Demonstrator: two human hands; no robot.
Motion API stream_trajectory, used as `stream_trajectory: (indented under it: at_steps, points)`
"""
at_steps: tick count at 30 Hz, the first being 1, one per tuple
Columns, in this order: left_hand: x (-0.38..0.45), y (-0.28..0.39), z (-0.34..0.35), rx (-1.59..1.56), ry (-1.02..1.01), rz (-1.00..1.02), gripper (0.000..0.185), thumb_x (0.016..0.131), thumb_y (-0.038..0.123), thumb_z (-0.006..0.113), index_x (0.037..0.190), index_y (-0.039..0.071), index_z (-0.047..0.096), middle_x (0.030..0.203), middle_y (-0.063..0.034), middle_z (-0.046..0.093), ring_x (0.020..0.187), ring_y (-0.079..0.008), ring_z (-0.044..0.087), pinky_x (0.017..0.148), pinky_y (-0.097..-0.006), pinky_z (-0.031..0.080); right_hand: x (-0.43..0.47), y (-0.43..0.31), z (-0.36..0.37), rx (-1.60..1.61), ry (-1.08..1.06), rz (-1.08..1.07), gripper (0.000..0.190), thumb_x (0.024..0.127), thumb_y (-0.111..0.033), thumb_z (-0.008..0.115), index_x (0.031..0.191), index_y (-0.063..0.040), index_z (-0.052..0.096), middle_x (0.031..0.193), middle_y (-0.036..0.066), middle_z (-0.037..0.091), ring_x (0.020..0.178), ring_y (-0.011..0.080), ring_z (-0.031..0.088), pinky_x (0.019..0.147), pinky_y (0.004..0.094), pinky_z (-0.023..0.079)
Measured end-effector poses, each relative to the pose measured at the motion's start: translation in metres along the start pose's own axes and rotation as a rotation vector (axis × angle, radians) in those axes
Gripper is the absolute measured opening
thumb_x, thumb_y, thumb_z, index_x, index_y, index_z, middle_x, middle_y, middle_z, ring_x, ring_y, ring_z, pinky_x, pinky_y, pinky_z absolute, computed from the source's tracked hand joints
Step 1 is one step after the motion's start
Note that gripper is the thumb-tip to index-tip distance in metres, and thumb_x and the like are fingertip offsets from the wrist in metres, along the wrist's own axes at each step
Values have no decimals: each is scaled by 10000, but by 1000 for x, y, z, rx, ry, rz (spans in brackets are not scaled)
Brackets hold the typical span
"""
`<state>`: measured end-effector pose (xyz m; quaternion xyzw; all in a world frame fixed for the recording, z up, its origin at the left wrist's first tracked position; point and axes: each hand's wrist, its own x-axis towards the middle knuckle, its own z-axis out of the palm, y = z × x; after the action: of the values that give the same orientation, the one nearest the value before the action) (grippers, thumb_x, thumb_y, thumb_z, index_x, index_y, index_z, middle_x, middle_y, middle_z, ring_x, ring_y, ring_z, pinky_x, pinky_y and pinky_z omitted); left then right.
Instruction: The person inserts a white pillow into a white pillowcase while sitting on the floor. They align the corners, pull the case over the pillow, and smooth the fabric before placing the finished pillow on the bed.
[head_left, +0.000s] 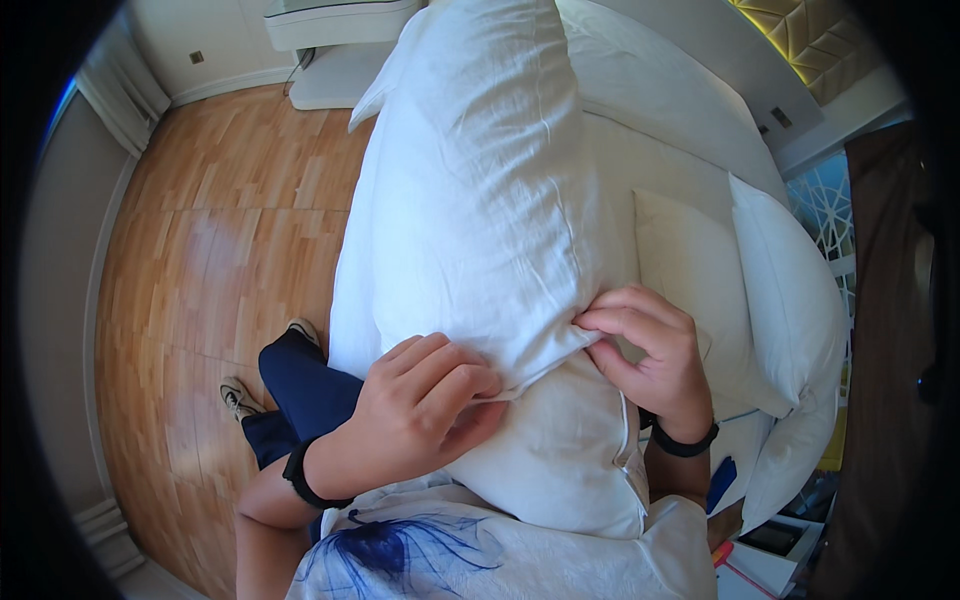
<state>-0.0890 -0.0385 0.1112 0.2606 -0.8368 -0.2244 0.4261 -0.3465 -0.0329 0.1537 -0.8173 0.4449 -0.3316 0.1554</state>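
A white pillowcase (480, 225) covers most of a pillow and stretches away from me across the bed. The near end of the pillow (555, 450) bulges out of the case's opening and rests against my body. My left hand (435, 397) pinches the edge of the opening between thumb and fingers. On the opposite side, my right hand (645, 345) grips the same hem at its right corner, with the cloth gathered into folds there. A seam and what seems to be a tag show on the pillow's right side.
On the bed to the right lie a flat cream pillow (682, 277) and a plump white pillow (787, 292). A white bench or cabinet (337, 52) stands beyond the wooden floor (225, 247). A white box (772, 555) is at lower right, near a brown curtain (885, 337).
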Motion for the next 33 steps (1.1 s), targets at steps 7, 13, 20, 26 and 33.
stream_trajectory:
  at_steps: [7,13,20,26,33]
  points:
    - [12,1,4,146,94,97,258,727,34,795,951,32,666,825,-54,620,688,-206,584,590,-316,467,-2,4,-10,187,-19,115,193,807,120,647,969,16,661,854,122,646,763,258,639,675,327,506]
    - [14,8,4,-84,50,-96,209,772,-23,761,951,17,662,812,-80,617,695,-231,595,594,-333,476,-6,0,-4,215,35,100,228,762,20,745,967,-28,656,871,98,633,726,256,604,658,348,465]
    - [17,16,5,-424,-5,-181,181,808,-33,751,949,17,650,814,-104,615,707,-269,593,611,-345,471,5,-9,5,-279,183,-285,295,645,-56,810,903,-93,672,869,47,607,751,266,603,709,393,454]
    - [17,14,11,-235,-13,-87,189,798,-10,764,940,16,641,815,-100,614,693,-270,585,609,-363,469,0,-5,14,-565,457,-231,268,642,-60,786,874,-67,652,860,68,599,711,272,588,640,377,458]
    - [15,10,21,-101,-14,-22,189,794,1,774,937,19,652,814,-88,625,690,-262,587,612,-361,463,-31,11,13,-507,606,76,280,660,86,708,898,-12,597,794,118,622,700,279,628,648,337,518]
